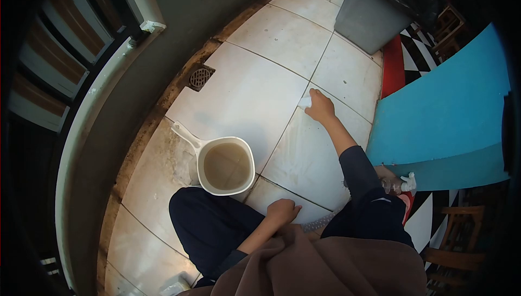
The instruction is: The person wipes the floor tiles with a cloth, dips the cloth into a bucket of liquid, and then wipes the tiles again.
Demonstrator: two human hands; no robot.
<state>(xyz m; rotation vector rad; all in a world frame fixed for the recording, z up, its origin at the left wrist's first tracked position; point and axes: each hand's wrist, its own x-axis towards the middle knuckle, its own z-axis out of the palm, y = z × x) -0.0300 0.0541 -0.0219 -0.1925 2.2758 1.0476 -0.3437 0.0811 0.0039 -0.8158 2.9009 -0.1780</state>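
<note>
My right hand (320, 106) is stretched out over the white floor tiles (233, 79), its fingers closed on a small white pad (305, 102). The pad touches the floor near a joint between tiles; its kind is hard to make out. Beneath that arm, the tile carries faint cloudy smears. My left hand (283, 212) is curled into a fist by my knees, with nothing visible in it. In front of my left knee stands a white dipper (226, 189) holding murky brownish water (225, 164), its handle pointing up and left.
A dirty floor drain (201, 77) lies beside the grey wall (135, 79) on the left. Ahead is a grey bin (372, 19) with a black bag. To the right are a blue panel (439, 111), a spray bottle (408, 182) and wooden chairs (461, 228).
</note>
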